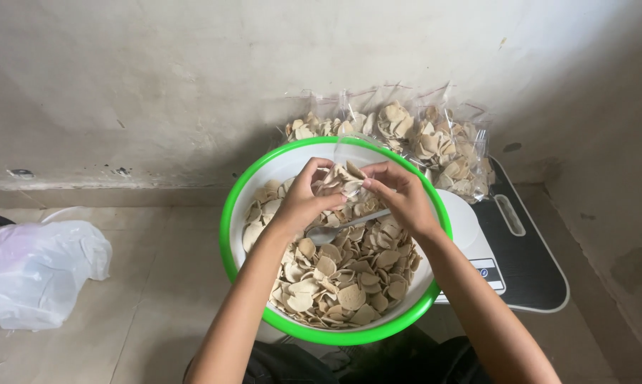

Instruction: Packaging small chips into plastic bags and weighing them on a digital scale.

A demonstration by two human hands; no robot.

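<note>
A pale plastered wall [157, 78], scuffed and stained, meets a floor [157, 284] of light beige tiles. A second wall [612, 163] closes the right side, its paint blotched low down. Soft, even daylight falls across the corner.

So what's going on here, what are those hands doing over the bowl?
A person holds a small clear plastic bag of round tan crackers between the left hand and right hand, above a green-rimmed white basin full of the same crackers. A spoon lies in the basin. Filled bags lean against the wall behind, beside a scale.
</note>
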